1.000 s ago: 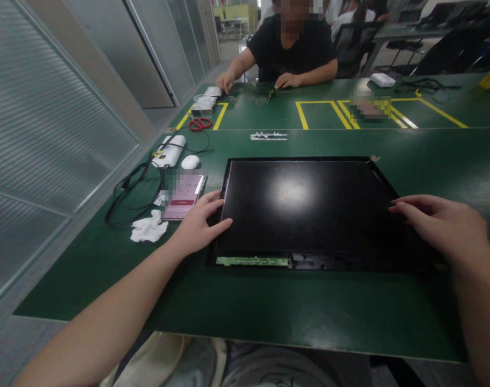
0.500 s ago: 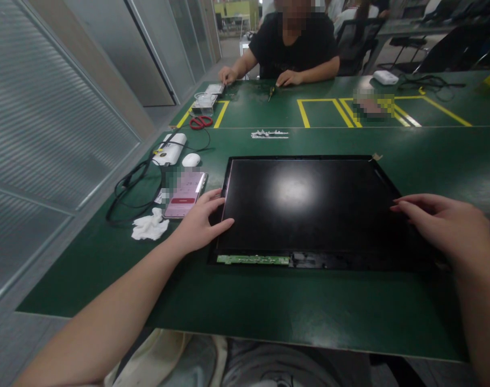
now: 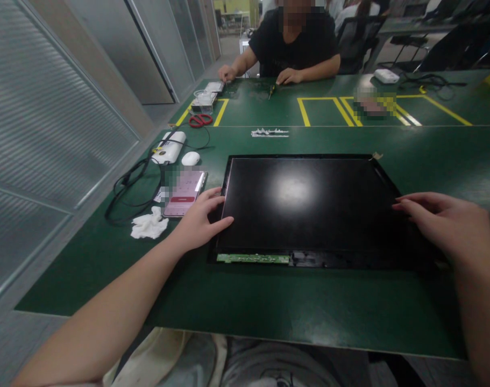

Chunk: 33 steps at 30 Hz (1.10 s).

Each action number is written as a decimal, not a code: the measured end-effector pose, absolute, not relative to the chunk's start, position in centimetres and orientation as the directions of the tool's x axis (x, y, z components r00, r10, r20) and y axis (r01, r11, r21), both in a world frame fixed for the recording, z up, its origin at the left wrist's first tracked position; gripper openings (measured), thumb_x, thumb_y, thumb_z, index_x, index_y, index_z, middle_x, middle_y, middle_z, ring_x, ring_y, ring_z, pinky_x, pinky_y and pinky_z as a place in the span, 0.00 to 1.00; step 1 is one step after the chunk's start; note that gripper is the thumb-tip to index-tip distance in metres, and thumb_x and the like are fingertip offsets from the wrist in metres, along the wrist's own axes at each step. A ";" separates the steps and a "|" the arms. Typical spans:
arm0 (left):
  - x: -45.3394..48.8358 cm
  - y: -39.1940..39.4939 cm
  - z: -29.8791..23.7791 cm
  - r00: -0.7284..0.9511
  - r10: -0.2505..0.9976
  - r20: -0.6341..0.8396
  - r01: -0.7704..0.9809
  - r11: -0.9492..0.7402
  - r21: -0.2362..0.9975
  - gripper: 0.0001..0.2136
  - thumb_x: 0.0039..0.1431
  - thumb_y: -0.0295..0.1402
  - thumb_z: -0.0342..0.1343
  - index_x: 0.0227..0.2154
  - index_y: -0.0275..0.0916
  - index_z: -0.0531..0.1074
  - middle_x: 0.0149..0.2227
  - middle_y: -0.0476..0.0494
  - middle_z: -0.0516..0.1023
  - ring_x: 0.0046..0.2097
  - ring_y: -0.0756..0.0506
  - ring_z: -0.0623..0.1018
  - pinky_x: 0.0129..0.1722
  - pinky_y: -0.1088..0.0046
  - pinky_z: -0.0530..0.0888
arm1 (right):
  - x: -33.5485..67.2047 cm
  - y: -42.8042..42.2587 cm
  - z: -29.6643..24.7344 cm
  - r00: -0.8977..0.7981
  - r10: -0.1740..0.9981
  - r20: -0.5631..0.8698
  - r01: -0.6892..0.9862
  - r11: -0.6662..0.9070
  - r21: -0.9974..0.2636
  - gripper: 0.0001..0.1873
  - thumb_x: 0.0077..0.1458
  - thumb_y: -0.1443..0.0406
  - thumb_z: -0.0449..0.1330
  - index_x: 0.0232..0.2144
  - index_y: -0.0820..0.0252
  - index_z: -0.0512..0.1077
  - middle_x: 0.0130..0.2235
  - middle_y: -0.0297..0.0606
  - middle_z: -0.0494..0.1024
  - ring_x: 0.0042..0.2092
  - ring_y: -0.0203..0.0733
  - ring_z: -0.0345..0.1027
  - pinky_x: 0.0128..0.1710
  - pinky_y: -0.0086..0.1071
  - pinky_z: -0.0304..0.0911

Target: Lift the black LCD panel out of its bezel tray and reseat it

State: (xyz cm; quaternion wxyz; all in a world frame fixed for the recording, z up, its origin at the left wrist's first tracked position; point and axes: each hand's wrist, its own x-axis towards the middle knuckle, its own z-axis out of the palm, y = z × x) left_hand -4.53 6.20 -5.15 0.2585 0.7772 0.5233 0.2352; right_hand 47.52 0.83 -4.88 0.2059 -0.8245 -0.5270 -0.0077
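A flat black display panel (image 3: 309, 215) lies on the green table, with a bright light reflection on its surface. Along its near edge runs a narrow green circuit board (image 3: 253, 259). My left hand (image 3: 206, 217) is at the panel's left edge, fingers spread, the thumb resting over the border. At the right edge, my right hand (image 3: 442, 215) has thumb and forefinger pinched together on the panel's rim; its other fingers are partly hidden. Left of the panel lie a phone (image 3: 184, 196) with a lit screen and a crumpled white tissue (image 3: 149, 223).
Behind the phone are a white rounded case (image 3: 191, 158), a white device (image 3: 170, 148), black cables (image 3: 126, 185) and red-handled scissors (image 3: 200, 120). White strips (image 3: 269, 132) lie beyond the panel. Across the table sits a person in black (image 3: 295, 45), one hand near a small screwdriver (image 3: 272, 90).
Both hands stay at the panel's edges in nearly the same pose. The whole view has shifted very slightly; nothing has been picked up or let go.
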 end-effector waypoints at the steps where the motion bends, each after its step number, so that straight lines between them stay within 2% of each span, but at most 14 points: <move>1: -4.6 6.2 -5.2 0.342 0.935 0.096 0.690 -0.319 0.650 0.28 0.61 0.51 0.63 0.57 0.38 0.78 0.71 0.27 0.66 0.71 0.26 0.68 0.66 0.40 0.71 | 47.2 0.8 -4.6 0.490 0.848 0.200 0.846 -0.407 -0.344 0.23 0.49 0.45 0.60 0.37 0.49 0.84 0.31 0.38 0.84 0.35 0.55 0.78 0.33 0.44 0.65; 3: -4.6 6.2 -5.2 0.342 0.934 0.101 0.687 -0.322 0.651 0.28 0.61 0.52 0.63 0.57 0.39 0.78 0.72 0.28 0.66 0.71 0.26 0.68 0.66 0.39 0.71 | 46.5 0.8 -4.2 0.542 0.825 0.159 0.810 -0.463 -0.361 0.22 0.47 0.45 0.60 0.37 0.48 0.84 0.32 0.37 0.84 0.37 0.56 0.77 0.35 0.44 0.64; 10: -4.7 6.3 -5.1 0.335 0.935 0.112 0.671 -0.320 0.669 0.28 0.60 0.53 0.64 0.56 0.40 0.80 0.71 0.30 0.67 0.71 0.25 0.68 0.67 0.39 0.71 | 45.6 0.7 -3.3 0.511 0.846 0.153 0.837 -0.450 -0.311 0.20 0.45 0.45 0.59 0.33 0.46 0.83 0.31 0.38 0.83 0.36 0.56 0.75 0.37 0.45 0.64; 14: -4.8 6.5 -5.4 0.320 0.944 0.087 0.614 -0.276 0.739 0.28 0.56 0.53 0.67 0.55 0.41 0.80 0.72 0.30 0.66 0.72 0.26 0.67 0.68 0.39 0.69 | 45.4 0.6 -3.1 0.505 0.850 0.150 0.839 -0.444 -0.313 0.20 0.44 0.45 0.59 0.33 0.44 0.84 0.30 0.38 0.82 0.37 0.57 0.75 0.38 0.45 0.64; 22: -4.8 6.6 -5.9 0.250 0.968 0.037 0.503 -0.162 0.849 0.29 0.51 0.48 0.72 0.53 0.38 0.80 0.75 0.26 0.62 0.73 0.27 0.66 0.71 0.40 0.65 | 44.3 0.5 -2.2 0.528 0.843 0.102 0.830 -0.487 -0.271 0.29 0.42 0.43 0.55 0.38 0.48 0.85 0.33 0.41 0.83 0.42 0.60 0.77 0.42 0.47 0.66; 27: -4.8 6.6 -5.9 0.249 0.967 0.048 0.499 -0.170 0.849 0.27 0.51 0.48 0.73 0.51 0.40 0.81 0.74 0.29 0.63 0.74 0.27 0.65 0.71 0.39 0.64 | 43.9 0.2 -2.0 0.528 0.825 0.200 0.838 -0.469 -0.280 0.28 0.44 0.44 0.54 0.37 0.49 0.84 0.32 0.42 0.83 0.40 0.60 0.77 0.42 0.47 0.66; 33: -4.7 6.6 -5.6 0.258 0.965 0.052 0.510 -0.181 0.841 0.26 0.51 0.48 0.72 0.50 0.40 0.81 0.74 0.29 0.63 0.74 0.26 0.65 0.71 0.39 0.65 | 44.1 0.5 -2.2 0.526 0.837 0.151 0.829 -0.466 -0.309 0.25 0.42 0.45 0.56 0.34 0.47 0.83 0.27 0.40 0.79 0.35 0.58 0.74 0.39 0.47 0.65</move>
